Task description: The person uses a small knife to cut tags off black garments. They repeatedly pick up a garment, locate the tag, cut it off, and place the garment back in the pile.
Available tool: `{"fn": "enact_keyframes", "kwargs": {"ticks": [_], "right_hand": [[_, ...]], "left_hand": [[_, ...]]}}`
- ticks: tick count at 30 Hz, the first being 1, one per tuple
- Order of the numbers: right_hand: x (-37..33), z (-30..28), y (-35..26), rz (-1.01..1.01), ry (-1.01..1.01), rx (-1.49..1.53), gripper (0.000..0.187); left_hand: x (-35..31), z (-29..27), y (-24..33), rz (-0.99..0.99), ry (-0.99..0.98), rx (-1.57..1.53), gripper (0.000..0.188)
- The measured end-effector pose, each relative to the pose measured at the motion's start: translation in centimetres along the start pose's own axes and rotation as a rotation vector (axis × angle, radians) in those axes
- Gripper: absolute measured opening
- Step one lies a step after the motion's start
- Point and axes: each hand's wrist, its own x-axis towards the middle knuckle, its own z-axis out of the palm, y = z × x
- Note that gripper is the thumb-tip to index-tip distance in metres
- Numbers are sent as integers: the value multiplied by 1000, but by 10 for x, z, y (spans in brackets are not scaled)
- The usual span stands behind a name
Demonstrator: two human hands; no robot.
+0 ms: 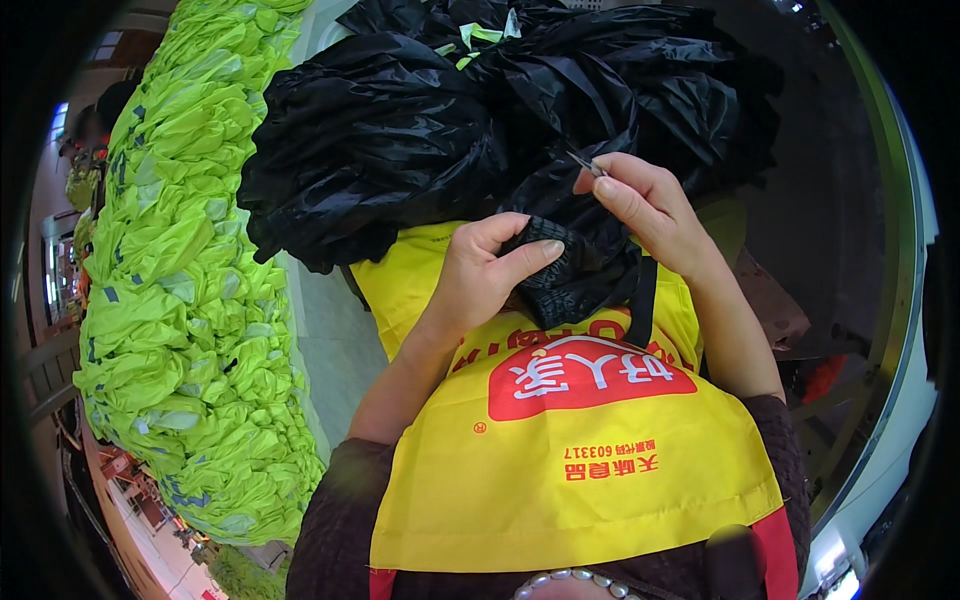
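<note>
My left hand is closed on the edge of a thin black fabric piece, with the thumb lying on top. Faint grey printing shows on the cloth near that thumb. Just up and to the right, my right hand pinches a small pointed metal tool between thumb and forefinger. Its tip points up and left, apart from the held edge. Most of the tool is hidden in the fingers, so whether it is snips or tweezers cannot be told. The black cloth hangs over my yellow apron.
Beyond my hands lies a large gathered heap of black fabric, with pale green strips on top. A tall stack of lime-green garments runs along the left beside a pale surface. A metal rail curves down the right side.
</note>
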Motion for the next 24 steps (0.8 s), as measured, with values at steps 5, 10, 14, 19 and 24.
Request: {"fn": "enact_keyframes", "kwargs": {"ticks": [5, 10, 14, 19, 24], "right_hand": [[3, 25, -11, 0, -20, 59, 19], [12, 29, -17, -43, 163, 165, 16], [22, 4, -11, 92, 248, 292, 18], [12, -57, 55, -30, 571, -294, 22], [15, -144, 102, 36, 915, -285, 23]], "left_hand": [[3, 3, 2, 42, 23, 62, 10], [-8, -4, 20, 100, 97, 255, 15], [-50, -83, 46, 611, 625, 329, 23], [-143, -233, 108, 672, 1173, -54, 32], [-208, -453, -176, -313, 1437, 235, 42]]}}
